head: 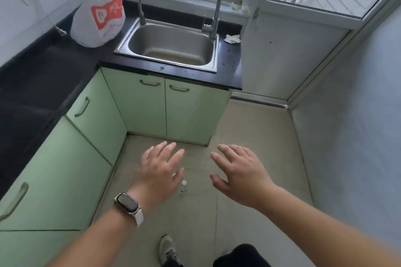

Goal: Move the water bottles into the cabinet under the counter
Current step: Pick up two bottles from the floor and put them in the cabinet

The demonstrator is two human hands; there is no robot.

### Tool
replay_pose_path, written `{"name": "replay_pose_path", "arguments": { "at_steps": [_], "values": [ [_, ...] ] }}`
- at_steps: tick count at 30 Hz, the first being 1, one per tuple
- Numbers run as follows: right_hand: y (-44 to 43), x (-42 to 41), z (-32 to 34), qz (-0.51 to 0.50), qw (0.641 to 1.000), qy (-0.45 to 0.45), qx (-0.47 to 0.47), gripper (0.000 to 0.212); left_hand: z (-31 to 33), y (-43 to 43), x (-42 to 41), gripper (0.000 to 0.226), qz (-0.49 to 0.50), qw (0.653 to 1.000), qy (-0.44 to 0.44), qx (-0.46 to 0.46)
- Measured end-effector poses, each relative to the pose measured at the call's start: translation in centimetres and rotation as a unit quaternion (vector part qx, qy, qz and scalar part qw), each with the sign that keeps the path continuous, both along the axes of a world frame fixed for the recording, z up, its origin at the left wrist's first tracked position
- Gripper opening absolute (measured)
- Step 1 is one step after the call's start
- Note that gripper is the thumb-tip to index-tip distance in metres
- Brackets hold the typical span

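Two empty hands, left hand and right hand, fingers spread, above one water bottle.
Stands upright on the floor, below and between the hands, just under the left thumb, so seemingly nearer the left; well short of the floor's far edge and the closed cabinet there.

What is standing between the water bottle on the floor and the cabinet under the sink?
Only the cabinet's two green doors, both shut. The floor between the water bottle and them shows nothing else. Left hand and right hand hover open above it.
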State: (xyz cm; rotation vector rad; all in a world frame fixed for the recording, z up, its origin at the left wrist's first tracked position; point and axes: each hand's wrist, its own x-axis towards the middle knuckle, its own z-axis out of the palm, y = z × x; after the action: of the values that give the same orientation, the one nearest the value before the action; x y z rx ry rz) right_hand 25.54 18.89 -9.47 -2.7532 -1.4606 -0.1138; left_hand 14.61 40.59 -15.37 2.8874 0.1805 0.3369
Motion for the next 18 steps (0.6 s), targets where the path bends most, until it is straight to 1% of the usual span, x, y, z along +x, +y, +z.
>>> {"name": "replay_pose_path", "arguments": {
  "at_steps": [4, 8, 13, 15, 18],
  "values": [
    [1.1, 3.8, -2.1, 0.033, 0.999, 0.034, -0.010, 0.054, -1.9, 0.4, 2.3, 0.049, 0.030, 1.000, 0.006, -0.004],
    [2.6, 8.8, -5.9, 0.085, 0.994, 0.059, -0.025, 0.055, -5.4, 0.5, 5.5, 0.048, 0.073, 0.997, 0.014, 0.001],
    [3.9, 13.5, -13.5, 0.134, 0.984, 0.112, -0.030, 0.052, -11.8, -0.1, 8.4, 0.047, 0.161, 0.982, 0.090, -0.034],
    [4.4, 14.9, -17.1, 0.153, 0.979, 0.130, -0.035, 0.052, -14.9, -0.2, 9.5, 0.047, 0.181, 0.977, 0.109, -0.042],
    [4.8, 16.5, -23.1, 0.154, 0.974, 0.162, -0.049, 0.053, -20.3, 0.0, 10.7, 0.048, 0.206, 0.967, 0.134, -0.062]
  ]
}}
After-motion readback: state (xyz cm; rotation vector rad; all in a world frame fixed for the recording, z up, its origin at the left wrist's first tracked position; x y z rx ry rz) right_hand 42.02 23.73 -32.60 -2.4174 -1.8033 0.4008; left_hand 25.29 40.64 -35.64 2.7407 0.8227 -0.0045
